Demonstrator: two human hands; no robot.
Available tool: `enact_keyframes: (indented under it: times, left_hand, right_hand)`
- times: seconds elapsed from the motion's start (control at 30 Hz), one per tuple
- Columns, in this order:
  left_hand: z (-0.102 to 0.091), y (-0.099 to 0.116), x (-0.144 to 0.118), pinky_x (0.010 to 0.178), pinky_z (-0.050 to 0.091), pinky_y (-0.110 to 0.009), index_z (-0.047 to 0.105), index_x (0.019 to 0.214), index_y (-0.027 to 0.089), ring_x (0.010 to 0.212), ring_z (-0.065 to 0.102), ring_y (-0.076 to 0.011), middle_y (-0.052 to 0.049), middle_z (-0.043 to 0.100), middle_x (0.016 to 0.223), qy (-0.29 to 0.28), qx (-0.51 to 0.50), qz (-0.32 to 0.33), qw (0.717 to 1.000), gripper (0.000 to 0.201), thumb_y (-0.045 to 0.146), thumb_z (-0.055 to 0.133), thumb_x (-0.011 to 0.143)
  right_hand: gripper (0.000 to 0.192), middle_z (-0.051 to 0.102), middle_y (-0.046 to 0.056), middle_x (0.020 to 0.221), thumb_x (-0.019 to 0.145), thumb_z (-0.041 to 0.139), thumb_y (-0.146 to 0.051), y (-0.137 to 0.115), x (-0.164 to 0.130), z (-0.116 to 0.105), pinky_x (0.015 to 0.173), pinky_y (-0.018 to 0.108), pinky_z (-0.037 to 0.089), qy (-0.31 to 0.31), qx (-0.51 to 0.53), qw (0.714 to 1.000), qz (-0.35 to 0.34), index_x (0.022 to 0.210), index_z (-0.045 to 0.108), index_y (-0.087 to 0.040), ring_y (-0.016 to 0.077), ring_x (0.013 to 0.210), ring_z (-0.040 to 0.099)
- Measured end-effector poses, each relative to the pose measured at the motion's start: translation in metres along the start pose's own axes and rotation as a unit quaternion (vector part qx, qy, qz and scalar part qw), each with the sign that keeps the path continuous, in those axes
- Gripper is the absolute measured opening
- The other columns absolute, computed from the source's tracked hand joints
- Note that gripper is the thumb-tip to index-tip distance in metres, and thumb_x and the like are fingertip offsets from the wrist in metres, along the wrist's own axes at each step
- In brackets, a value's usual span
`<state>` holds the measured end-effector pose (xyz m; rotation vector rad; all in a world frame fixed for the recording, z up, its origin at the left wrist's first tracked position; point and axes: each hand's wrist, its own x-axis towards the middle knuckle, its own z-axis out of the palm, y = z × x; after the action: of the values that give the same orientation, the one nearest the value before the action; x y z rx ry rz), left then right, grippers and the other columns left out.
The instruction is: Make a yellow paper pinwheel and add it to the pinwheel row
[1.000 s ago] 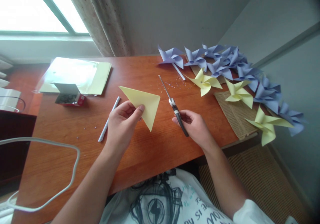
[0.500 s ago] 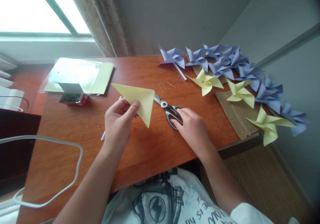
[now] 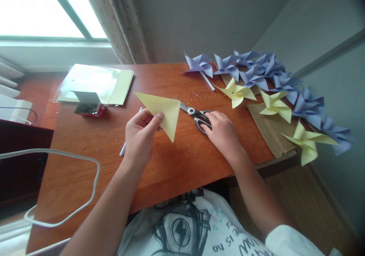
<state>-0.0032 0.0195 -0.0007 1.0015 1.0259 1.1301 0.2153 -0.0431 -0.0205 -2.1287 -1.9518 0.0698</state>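
Note:
My left hand (image 3: 140, 134) pinches a folded triangle of yellow paper (image 3: 167, 113) between thumb and fingers, holding it above the table. The thumb lies on top and the other fingers are partly hidden beneath the paper. My right hand (image 3: 224, 134) is closed on the black-and-grey handles of a pair of scissors (image 3: 195, 113). Its blades point left, with the ends partly behind the paper's right corner. I cannot tell whether the scissors rest on the table. A white paper stick (image 3: 122, 148) lies partly hidden behind my left hand.
Several purple pinwheels (image 3: 253, 77) and yellow pinwheels (image 3: 275, 105) lie at the right, some on corrugated cardboard (image 3: 269, 132). Tiny bits (image 3: 196, 95) are scattered mid-table. An open red box (image 3: 90, 107) stands before yellow sheets (image 3: 125, 86). A white cable (image 3: 95, 180) loops at the left.
My right hand and the scissors have shifted slightly away from me. The left hand still holds the folded paper in much the same pose. The whole view has shifted a little.

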Motion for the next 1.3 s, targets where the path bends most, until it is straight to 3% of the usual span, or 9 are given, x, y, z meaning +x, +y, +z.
enact_keyframes:
  times: [0.3, 0.43, 0.53, 0.7, 0.77, 1.0, 1.2, 1.3]
  left_hand:
    - [0.001, 0.002, -0.001, 0.062, 0.045, -0.024, 0.073, 0.084, 0.018, 0.068, 0.06, -0.0125, -0.002, 0.071, 0.083, 0.0, 0.006, -0.008, 1.0, 0.019, 0.033, 0.08, 0.075]
    - [0.0, 0.002, -0.002, 0.06, 0.044, -0.022, 0.074, 0.084, 0.018, 0.066, 0.058, -0.0118, -0.001, 0.071, 0.082, -0.005, 0.015, -0.011, 1.0, 0.017, 0.032, 0.079, 0.076]
    - [0.001, -0.001, -0.003, 0.06, 0.045, -0.022, 0.074, 0.086, 0.017, 0.067, 0.059, -0.0118, -0.001, 0.07, 0.08, -0.017, 0.038, 0.0, 0.999, 0.016, 0.031, 0.078, 0.079]
    - [0.007, -0.008, -0.006, 0.058, 0.049, -0.023, 0.072, 0.083, 0.017, 0.064, 0.062, -0.0143, -0.001, 0.069, 0.074, -0.037, 0.055, 0.007, 0.998, 0.016, 0.032, 0.078, 0.079]
    - [0.009, -0.01, -0.008, 0.057, 0.05, -0.023, 0.072, 0.085, 0.017, 0.065, 0.063, -0.0153, -0.001, 0.071, 0.076, -0.048, 0.049, 0.0, 0.998, 0.016, 0.031, 0.077, 0.08]
    - [0.014, -0.012, -0.01, 0.062, 0.054, -0.023, 0.074, 0.097, 0.014, 0.068, 0.065, -0.0139, -0.006, 0.076, 0.091, -0.093, 0.021, -0.007, 0.995, 0.025, 0.035, 0.076, 0.083]
    - [0.014, -0.013, -0.009, 0.065, 0.056, -0.023, 0.073, 0.095, 0.014, 0.065, 0.066, -0.0126, -0.006, 0.077, 0.091, -0.118, 0.009, -0.004, 0.993, 0.025, 0.035, 0.077, 0.083]
    - [0.014, -0.014, -0.01, 0.068, 0.057, -0.025, 0.073, 0.097, 0.014, 0.069, 0.068, -0.0139, -0.007, 0.078, 0.094, -0.138, 0.011, -0.003, 0.99, 0.025, 0.035, 0.077, 0.084]
  right_hand:
    - [0.021, 0.072, 0.011, 0.103, 0.088, 0.071, -0.022, 0.008, 0.007, -0.008, 0.084, 0.038, 0.052, -0.029, 0.045, 0.999, 0.007, 0.109, 0.072, -0.021, 0.0283, 0.096, 0.068]
    - [0.024, 0.072, 0.013, 0.113, 0.093, 0.063, -0.022, -0.011, -0.004, -0.011, 0.09, 0.042, 0.054, 0.036, 0.072, 0.997, 0.012, 0.116, 0.07, -0.019, 0.0313, 0.105, 0.068]
    - [0.038, 0.067, 0.014, 0.128, 0.099, 0.055, -0.031, -0.038, -0.016, -0.01, 0.096, 0.041, 0.055, 0.108, 0.18, 0.978, -0.009, 0.135, 0.059, -0.02, 0.0288, 0.114, 0.066]
    - [0.076, 0.051, 0.019, 0.15, 0.091, 0.065, -0.05, -0.074, -0.024, -0.002, 0.097, 0.048, 0.058, 0.107, 0.225, 0.968, 0.015, 0.153, 0.035, -0.017, 0.0348, 0.128, 0.057]
    - [0.082, 0.046, 0.021, 0.153, 0.09, 0.066, -0.05, -0.079, -0.022, 0.001, 0.096, 0.048, 0.059, 0.103, 0.222, 0.969, 0.021, 0.155, 0.032, -0.015, 0.0359, 0.13, 0.056]
    - [0.067, 0.058, 0.022, 0.141, 0.094, 0.06, -0.031, -0.074, -0.022, 0.01, 0.098, 0.049, 0.059, 0.118, 0.225, 0.967, 0.007, 0.153, 0.035, -0.013, 0.0344, 0.126, 0.061]
    - [0.054, 0.067, 0.019, 0.132, 0.093, 0.061, -0.029, -0.067, -0.022, 0.009, 0.097, 0.049, 0.06, 0.132, 0.254, 0.958, -0.001, 0.143, 0.049, -0.013, 0.0341, 0.118, 0.067]
    - [0.054, 0.067, 0.019, 0.134, 0.093, 0.061, -0.029, -0.064, -0.022, 0.006, 0.095, 0.048, 0.06, 0.113, 0.293, 0.95, 0.009, 0.144, 0.049, -0.013, 0.0335, 0.117, 0.067]
